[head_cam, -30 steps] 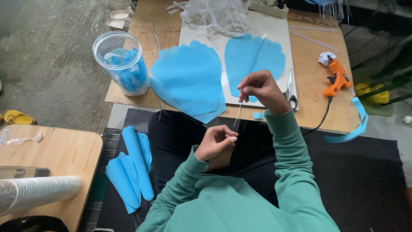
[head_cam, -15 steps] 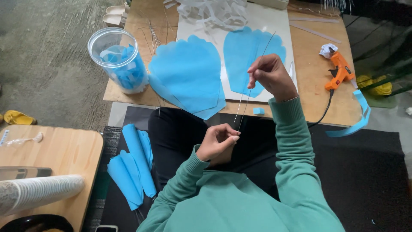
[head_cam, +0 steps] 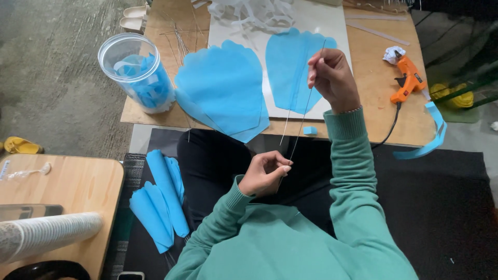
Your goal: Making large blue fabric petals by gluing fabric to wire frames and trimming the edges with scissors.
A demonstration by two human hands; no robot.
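At frame centre, a thin wire runs diagonally between both hands. Right hand, upper centre-right: fingertips pressed together, pinching the wire near its top end. Left hand, lower centre: thumb and forefinger pinched on the wire's lower end, other fingers curled. Wire crosses the board's near edge, beside the blue petals. Glue gun lies well apart, right.

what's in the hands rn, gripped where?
Thin wire: right hand pinches it near the upper end, left hand near the lower end.
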